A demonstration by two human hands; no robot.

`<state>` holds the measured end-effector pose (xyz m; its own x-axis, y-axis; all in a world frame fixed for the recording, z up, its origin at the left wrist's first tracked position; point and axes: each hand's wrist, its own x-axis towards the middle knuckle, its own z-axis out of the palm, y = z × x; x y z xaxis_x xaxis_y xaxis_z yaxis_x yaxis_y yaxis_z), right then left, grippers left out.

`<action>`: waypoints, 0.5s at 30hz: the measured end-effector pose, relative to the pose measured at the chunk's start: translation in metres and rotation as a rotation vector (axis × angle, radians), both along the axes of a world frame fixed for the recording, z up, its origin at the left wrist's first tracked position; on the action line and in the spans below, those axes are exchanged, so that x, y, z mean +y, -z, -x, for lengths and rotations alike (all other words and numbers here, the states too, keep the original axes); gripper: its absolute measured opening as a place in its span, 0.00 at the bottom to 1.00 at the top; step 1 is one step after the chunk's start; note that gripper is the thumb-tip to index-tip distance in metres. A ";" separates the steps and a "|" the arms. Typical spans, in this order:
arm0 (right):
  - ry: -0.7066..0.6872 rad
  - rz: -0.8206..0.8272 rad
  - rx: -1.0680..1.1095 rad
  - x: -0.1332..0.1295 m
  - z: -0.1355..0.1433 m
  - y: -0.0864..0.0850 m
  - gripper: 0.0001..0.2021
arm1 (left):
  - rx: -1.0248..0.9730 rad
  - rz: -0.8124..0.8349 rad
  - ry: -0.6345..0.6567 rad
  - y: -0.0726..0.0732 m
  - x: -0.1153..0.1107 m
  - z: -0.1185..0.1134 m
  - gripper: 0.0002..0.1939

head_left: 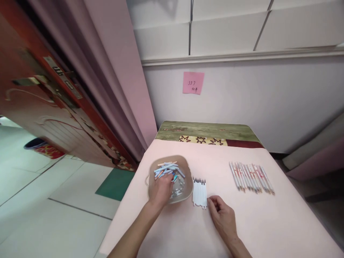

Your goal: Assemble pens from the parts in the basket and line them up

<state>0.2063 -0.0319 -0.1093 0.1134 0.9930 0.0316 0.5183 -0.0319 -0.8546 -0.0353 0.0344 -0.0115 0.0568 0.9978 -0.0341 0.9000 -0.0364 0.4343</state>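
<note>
My left hand (160,190) reaches into a beige plastic basin (186,195), its fingertips among light blue sticks (168,166) and small clear pieces (177,192). Those fingertips are bent together; what they hold, if anything, is too small to tell. My right hand (222,215) rests on the pink cloth, fingers curled, thumb and index tip beside the lower right end of a row of thin white refills with dark tips (199,193). Whether something is pinched there cannot be made out. Farther right lies a row of assembled pens (252,177) with pinkish and clear barrels.
Pink cloth (172,233) covers most of the table, whose green patterned far end (206,129) meets the wall. A pink note (193,83) is stuck on the wall. At the left stand a red door (40,96) and a pink curtain (118,71).
</note>
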 end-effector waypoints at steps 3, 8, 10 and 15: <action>0.005 -0.014 -0.027 -0.001 0.000 0.000 0.14 | -0.042 0.071 -0.033 0.011 0.011 -0.005 0.10; 0.007 -0.022 -0.073 0.000 0.001 0.000 0.14 | -0.149 0.046 -0.106 0.026 0.017 -0.006 0.10; 0.003 -0.021 -0.081 0.000 0.002 -0.001 0.14 | -0.208 0.031 -0.133 0.027 0.017 -0.007 0.10; 0.015 0.000 0.013 0.000 0.000 -0.005 0.15 | -0.403 -0.020 -0.161 0.008 0.006 0.003 0.05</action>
<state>0.2060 -0.0321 -0.1039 0.1289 0.9912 0.0305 0.5065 -0.0394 -0.8614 -0.0385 0.0407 -0.0194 -0.0945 0.9953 -0.0217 0.6532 0.0784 0.7531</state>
